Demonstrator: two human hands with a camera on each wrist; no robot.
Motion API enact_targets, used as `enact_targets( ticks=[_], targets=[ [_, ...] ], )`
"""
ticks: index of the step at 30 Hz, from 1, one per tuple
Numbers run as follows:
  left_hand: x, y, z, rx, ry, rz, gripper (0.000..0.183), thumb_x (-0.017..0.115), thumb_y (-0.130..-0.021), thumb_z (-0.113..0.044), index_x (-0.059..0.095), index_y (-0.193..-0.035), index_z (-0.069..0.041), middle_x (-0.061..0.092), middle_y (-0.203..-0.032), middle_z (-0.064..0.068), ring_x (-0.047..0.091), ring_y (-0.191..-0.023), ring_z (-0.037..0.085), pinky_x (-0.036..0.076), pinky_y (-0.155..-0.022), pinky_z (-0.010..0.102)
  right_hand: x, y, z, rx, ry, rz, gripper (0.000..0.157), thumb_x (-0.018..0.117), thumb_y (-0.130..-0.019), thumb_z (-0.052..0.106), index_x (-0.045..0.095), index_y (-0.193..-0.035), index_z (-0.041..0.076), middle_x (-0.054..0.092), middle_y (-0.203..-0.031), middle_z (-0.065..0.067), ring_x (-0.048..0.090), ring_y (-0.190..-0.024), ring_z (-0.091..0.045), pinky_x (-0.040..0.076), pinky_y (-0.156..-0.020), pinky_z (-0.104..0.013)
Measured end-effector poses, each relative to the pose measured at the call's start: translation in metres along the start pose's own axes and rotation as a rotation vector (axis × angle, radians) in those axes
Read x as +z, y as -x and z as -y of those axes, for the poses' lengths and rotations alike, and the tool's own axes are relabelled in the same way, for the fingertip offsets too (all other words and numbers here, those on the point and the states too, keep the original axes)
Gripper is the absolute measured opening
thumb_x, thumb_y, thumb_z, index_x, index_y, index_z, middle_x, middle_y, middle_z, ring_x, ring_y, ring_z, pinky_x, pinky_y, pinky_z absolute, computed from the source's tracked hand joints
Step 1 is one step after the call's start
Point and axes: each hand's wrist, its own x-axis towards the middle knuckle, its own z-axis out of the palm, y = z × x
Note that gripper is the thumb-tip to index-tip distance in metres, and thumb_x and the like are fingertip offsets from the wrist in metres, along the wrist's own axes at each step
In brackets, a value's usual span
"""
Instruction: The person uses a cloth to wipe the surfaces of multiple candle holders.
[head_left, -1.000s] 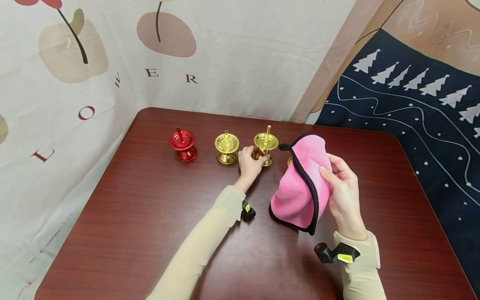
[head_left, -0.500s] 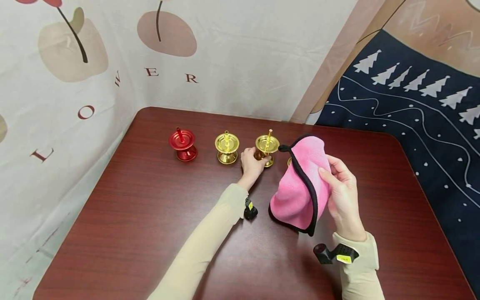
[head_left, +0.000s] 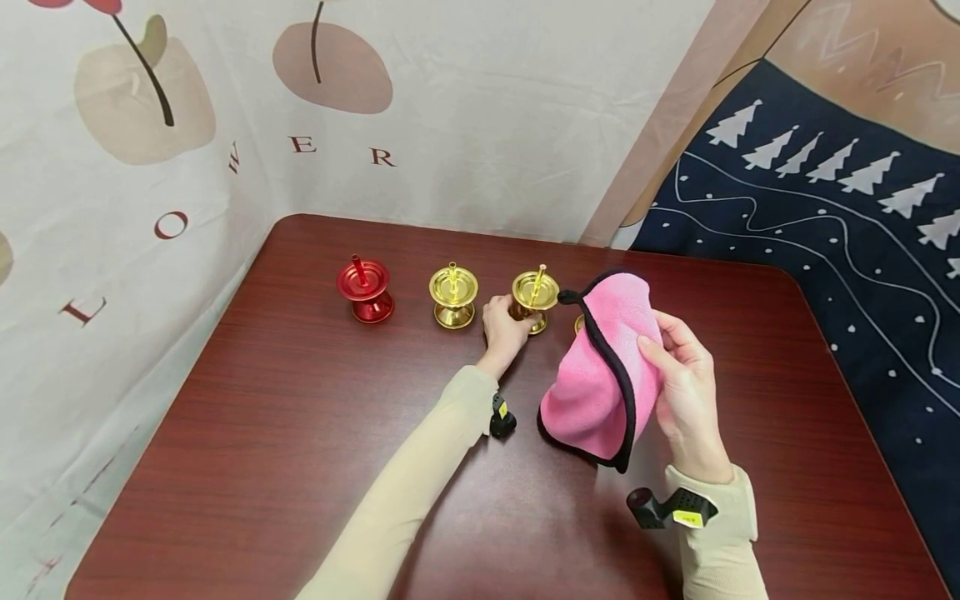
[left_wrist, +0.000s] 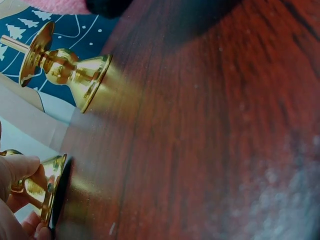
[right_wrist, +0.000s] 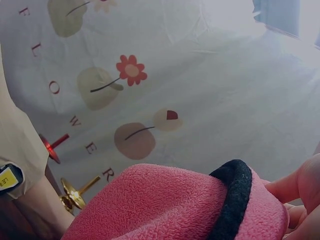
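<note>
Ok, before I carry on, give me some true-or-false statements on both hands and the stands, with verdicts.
1. The left hand grips a shiny metallic gold pedestal stand. True.
2. The right hand holds nothing. False: it pinches a fluffy pink cloth with black edging.
3. In the head view, a glossy red pedestal stand is leftmost in the row. True.
4. That red stand lies on its side. False: it stands upright.
5. The stand between the red one and the gripped one is blue. False: it is another gold stand.
6. In the head view, the cloth hides most of a further gold stand. True.
</note>
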Motion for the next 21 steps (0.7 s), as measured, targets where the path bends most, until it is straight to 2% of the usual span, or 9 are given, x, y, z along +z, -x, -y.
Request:
enact_targets(
  ticks=[6,10,15,21],
  targets=[
    [0.002,-0.002,0.003,0.021,0.0,-0.001,0.026,0.082,-0.066,-0.015,0.066,-0.081,-0.001,0.061,-0.089,0.012,0.053,-0.091,0.029,0.039,-0.084,0.038,0.0,0.0,0.0,-0.005,-0.009,0.007,0.027,0.052,-0.087,-0.011,0.069,-0.099,0.006,0.065,-0.089,-0.004,0.058,-0.081,-0.014,0.049,-0.068,-0.021],
    [0.0,-0.002,0.005,0.025,0.0,0.003,0.033,0.083,-0.064,-0.015,0.068,-0.089,0.0,0.062,-0.093,0.013,0.055,-0.093,0.031,0.04,-0.086,0.039,0.001,0.0,-0.001,0.005,0.0,0.004,0.027,0.053,-0.087,-0.01,0.069,-0.1,0.007,0.065,-0.089,-0.004,0.058,-0.08,-0.014,0.05,-0.067,-0.021],
    [-0.007,0.0,0.005,-0.005,0.046,0.041,0.041,0.083,-0.066,-0.013,0.066,-0.101,0.002,0.061,-0.101,0.015,0.055,-0.1,0.031,0.04,-0.091,0.039,0.001,0.0,0.0,0.015,0.023,0.001,0.026,0.053,-0.088,-0.009,0.069,-0.101,0.009,0.065,-0.09,-0.003,0.058,-0.08,-0.015,0.05,-0.067,-0.021],
    [-0.022,0.007,0.004,-0.025,0.12,0.058,0.04,0.079,-0.068,-0.007,0.065,-0.103,0.003,0.061,-0.103,0.016,0.055,-0.102,0.03,0.038,-0.093,0.039,0.002,0.001,0.001,0.017,0.003,0.008,0.025,0.053,-0.088,-0.009,0.068,-0.101,0.007,0.065,-0.09,-0.004,0.058,-0.08,-0.014,0.051,-0.067,-0.021]
  ],
)
